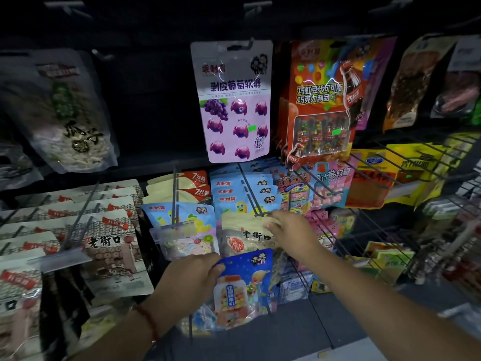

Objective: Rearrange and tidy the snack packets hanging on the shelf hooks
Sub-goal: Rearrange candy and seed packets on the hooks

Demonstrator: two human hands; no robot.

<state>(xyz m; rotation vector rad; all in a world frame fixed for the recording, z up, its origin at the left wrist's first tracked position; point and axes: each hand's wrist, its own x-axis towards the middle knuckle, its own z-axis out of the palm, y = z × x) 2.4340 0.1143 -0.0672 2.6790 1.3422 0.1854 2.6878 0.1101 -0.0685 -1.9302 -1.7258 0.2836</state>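
Observation:
My left hand point(192, 274) grips the top left corner of a dark blue candy packet point(243, 287) with a gumball-machine picture, low in the middle of the view. My right hand point(289, 229) holds the top edge of a cream packet with black characters point(247, 235), at the tip of a metal hook point(251, 194). Behind it on that hook hang several light blue packets point(234, 190). A purple grape-candy packet point(233, 100) hangs above.
Cream netted packets point(104, 230) fill the hooks at the left. A red chocolate-bean pack point(320, 100) hangs upper right. Bare wire hooks point(390, 162) jut out at the right over yellow and pink packets. A pale fruit-candy packet point(182, 230) hangs left of the blue one.

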